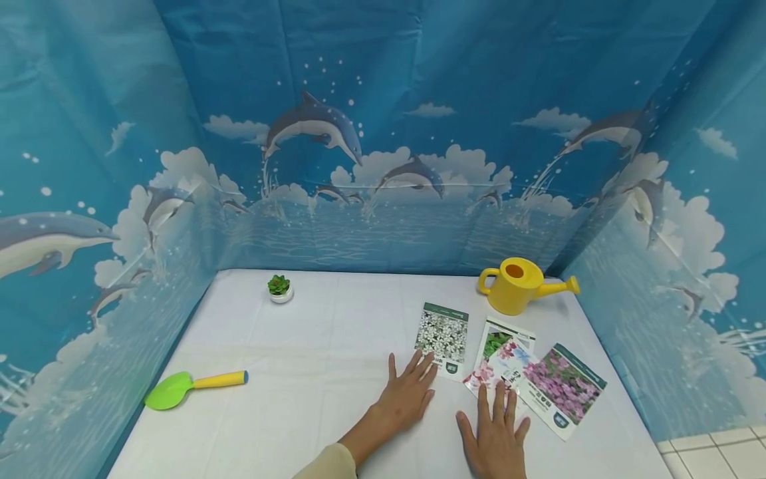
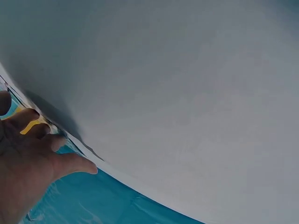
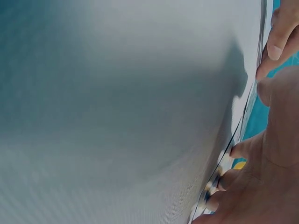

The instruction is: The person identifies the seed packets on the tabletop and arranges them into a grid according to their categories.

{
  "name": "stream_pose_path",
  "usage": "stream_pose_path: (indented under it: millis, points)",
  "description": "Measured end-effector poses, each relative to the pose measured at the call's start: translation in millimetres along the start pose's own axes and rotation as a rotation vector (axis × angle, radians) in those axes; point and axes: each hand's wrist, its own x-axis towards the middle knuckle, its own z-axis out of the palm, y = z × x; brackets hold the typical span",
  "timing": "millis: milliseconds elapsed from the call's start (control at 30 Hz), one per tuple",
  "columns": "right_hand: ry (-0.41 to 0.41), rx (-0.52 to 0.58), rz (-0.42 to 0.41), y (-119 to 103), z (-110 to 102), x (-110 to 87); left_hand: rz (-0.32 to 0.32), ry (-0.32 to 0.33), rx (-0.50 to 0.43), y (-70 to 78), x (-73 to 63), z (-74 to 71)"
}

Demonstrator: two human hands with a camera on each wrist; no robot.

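Left hand: palm down and loose, with its fingers spread out, grasping nothing. The fingertips lie over the bottom edge of the white-flower packet.
Right hand: palm down too, its fingers long and spread, grasping nothing. The fingertips reach the low edge of the pink packet; I cannot tell if they press on it.
White-flower packet: flat, just past the left hand, a little tilted.
Pink packet: just past the right hand, lying on part of the leaf packet.
Leaf packet: half hidden under the pink packet, to the right of the white-flower one.
Purple packet: right of the pink packet, slanted, their edges meeting.
Sleeve: tan, on the left arm.
Can: yellow, standing behind the packets, spout to the right.
Plant: small and green in a white pot, at the back left.
Shovel: green scoop, yellow grip, blue end, lying far left.
Tabletop: white, under all these things.
Curtain: blue with dolphins and clouds, round the back and sides.
Tiles: pale, low in the right corner.
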Motion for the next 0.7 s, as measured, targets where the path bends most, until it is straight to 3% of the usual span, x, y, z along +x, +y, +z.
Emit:
stream_pose_path:
  millis: [133,433,700]
  points:
    - [-0.002,0.001,-0.002,-0.1,0.1,0.3,0.002,0.032,-0.003,-1.5,-4.5,-0.3]
    - [-0.016,0.009,-0.003,-0.4,-0.5,-0.1,0.005,0.039,-0.082,-4.7,-9.9,-0.7]
    - [-0.020,-0.004,-0.008,-0.6,-1.5,0.5,-0.018,0.006,-0.099,-5.5,-10.8,-2.9]
